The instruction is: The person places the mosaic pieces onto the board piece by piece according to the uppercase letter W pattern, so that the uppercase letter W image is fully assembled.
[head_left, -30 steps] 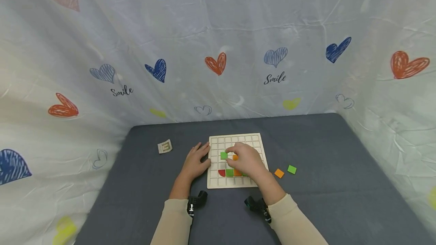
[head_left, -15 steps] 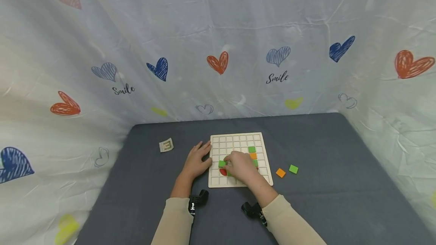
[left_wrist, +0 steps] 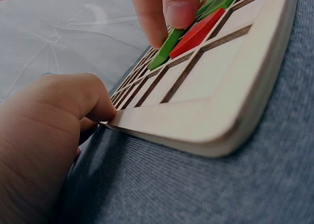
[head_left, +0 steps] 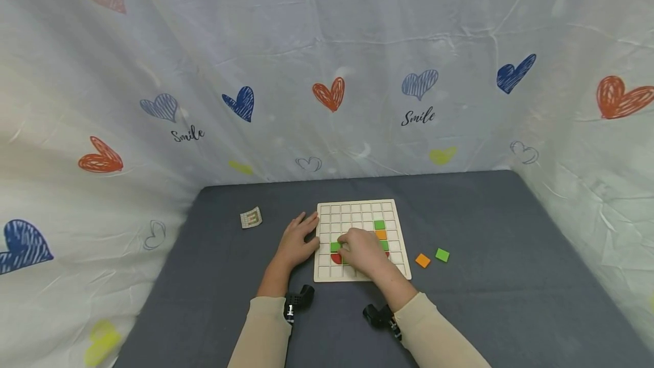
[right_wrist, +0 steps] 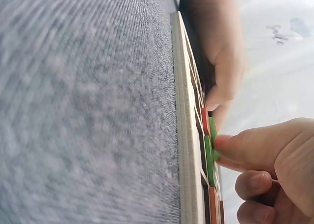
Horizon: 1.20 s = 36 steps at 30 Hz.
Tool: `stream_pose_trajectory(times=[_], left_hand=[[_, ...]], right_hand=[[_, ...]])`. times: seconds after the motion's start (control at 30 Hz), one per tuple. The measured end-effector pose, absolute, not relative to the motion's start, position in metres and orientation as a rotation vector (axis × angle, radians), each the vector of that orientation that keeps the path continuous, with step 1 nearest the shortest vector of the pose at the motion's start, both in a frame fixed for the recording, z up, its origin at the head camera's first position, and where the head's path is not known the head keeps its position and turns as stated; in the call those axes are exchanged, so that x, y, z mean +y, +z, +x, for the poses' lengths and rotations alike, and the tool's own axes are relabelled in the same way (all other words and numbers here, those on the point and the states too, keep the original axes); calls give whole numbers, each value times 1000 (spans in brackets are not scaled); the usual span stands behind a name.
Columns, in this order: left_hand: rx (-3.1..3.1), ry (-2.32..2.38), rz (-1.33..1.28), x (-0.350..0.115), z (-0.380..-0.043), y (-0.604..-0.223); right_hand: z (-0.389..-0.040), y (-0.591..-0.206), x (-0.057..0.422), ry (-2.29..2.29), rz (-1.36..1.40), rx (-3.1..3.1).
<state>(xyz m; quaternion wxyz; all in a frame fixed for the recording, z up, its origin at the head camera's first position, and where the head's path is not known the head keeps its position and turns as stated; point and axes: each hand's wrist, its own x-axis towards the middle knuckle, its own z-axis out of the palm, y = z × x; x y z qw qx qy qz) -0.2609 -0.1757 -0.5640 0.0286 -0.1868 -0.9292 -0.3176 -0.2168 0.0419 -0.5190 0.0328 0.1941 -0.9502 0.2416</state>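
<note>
On the wooden grid board (head_left: 332,275), a green square tile (head_left: 335,247) sits in the left part, just above a red rounded piece (head_left: 336,258). My right hand (head_left: 365,251) pinches this green tile with thumb and finger, seen close up in the right wrist view at the tile (right_wrist: 212,127). The left wrist view has the fingertips on the tile (left_wrist: 165,51), beside the red piece (left_wrist: 197,34). My left hand (head_left: 296,243) rests against the board's left edge, fingers extended. Right of my right hand, green tiles and an orange tile (head_left: 381,234) lie in cells; its palm hides others.
A loose orange tile (head_left: 422,260) and a loose green tile (head_left: 442,255) lie on the dark cloth right of the board. Left of it lies a small printed paper (head_left: 251,218). A curtain with hearts (head_left: 328,95) hangs behind the table.
My right hand has moved down and slightly left, bringing the green tile to the spot above the red piece. Tiles formerly behind the hand now show. The left hand stays at the board's edge.
</note>
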Motion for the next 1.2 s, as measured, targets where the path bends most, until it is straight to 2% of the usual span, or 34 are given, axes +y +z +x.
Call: stream_pose_trajectory(times=[0.77,1.2], left_hand=[[-2870,-967,-595,-176,-261,-564],[-2874,-961,-584,-176,-261,-565]], right_hand=[[-218,-523,46,631,669,-2919],[-219,-507,79,946,637,-2962]])
